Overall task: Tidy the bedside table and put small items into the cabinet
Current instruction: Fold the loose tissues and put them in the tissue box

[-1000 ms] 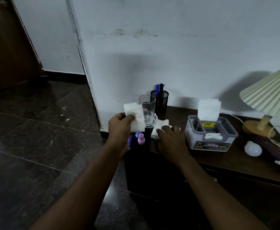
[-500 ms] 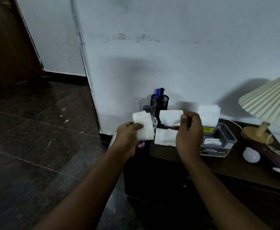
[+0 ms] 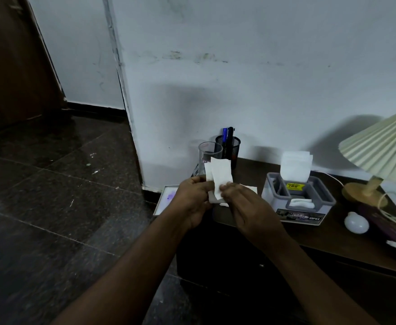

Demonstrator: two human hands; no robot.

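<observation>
Over the left end of the dark wooden bedside table (image 3: 321, 240), my left hand (image 3: 192, 198) and my right hand (image 3: 244, 205) meet, both pinching folded white tissues (image 3: 219, 175) held upright and overlapping. Another white tissue (image 3: 249, 188) lies on the table behind my right hand, mostly hidden. A clear drinking glass (image 3: 206, 153) stands just behind the tissues, with a black mesh pen holder (image 3: 234, 146) behind it. The cabinet front (image 3: 227, 266) below the tabletop is dark and its details are hard to make out.
A grey tissue box (image 3: 298, 198) with a white tissue sticking up sits mid-table. A white bulb (image 3: 356, 222) lies to its right, beside a pleated lamp (image 3: 384, 146) with a wooden base and cord. A white tray (image 3: 166, 200) with purple items juts out at the table's left edge.
My right hand lifted a tissue off the table and brought it leftward to my left hand, so the two tissues now overlap between both hands.
</observation>
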